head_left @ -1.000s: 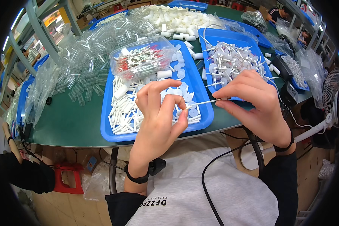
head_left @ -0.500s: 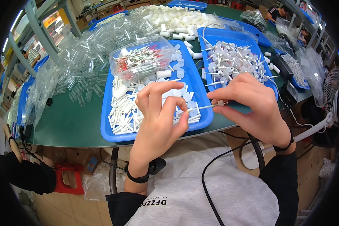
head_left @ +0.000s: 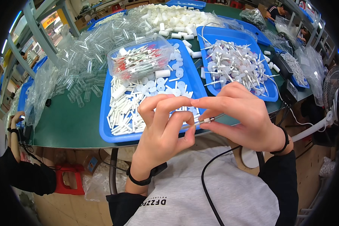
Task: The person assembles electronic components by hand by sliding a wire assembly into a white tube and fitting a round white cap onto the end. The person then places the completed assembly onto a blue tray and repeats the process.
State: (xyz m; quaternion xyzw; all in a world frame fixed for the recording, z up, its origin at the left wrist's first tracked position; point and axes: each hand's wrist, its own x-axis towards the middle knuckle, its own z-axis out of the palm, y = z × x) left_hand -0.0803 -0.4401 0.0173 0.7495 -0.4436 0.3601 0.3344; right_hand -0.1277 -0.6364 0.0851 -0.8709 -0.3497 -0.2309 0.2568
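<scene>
Close together in front of the table edge, my left hand (head_left: 164, 130) and my right hand (head_left: 243, 116) pinch a thin pale rod (head_left: 207, 120) between them. It carries a small white collar with a silvery end, beside my right thumb and fingertips. My left thumb and forefinger close on its other end, mostly hidden. Behind my left hand lies a blue tray (head_left: 106, 124) with short white tubes (head_left: 126, 115) and translucent white discs (head_left: 150, 89). A second blue tray (head_left: 274, 94), beyond my right hand, holds a pile of white sticks with discs on them (head_left: 235, 62).
A clear plastic box (head_left: 168, 62) of red and white thin parts sits on the left tray. Clear tubes (head_left: 88, 71) heap at the left; white cylinders (head_left: 177, 19) pile at the back. A fan (head_left: 331, 88) stands at right. A black cable (head_left: 204, 177) crosses my shirt. Another person's arm (head_left: 14, 139) shows at far left.
Both hands have come closer together and slightly lower, their forefingers now meeting. The rod's collar has shifted left and down with my right hand. The other person's hand at left has moved.
</scene>
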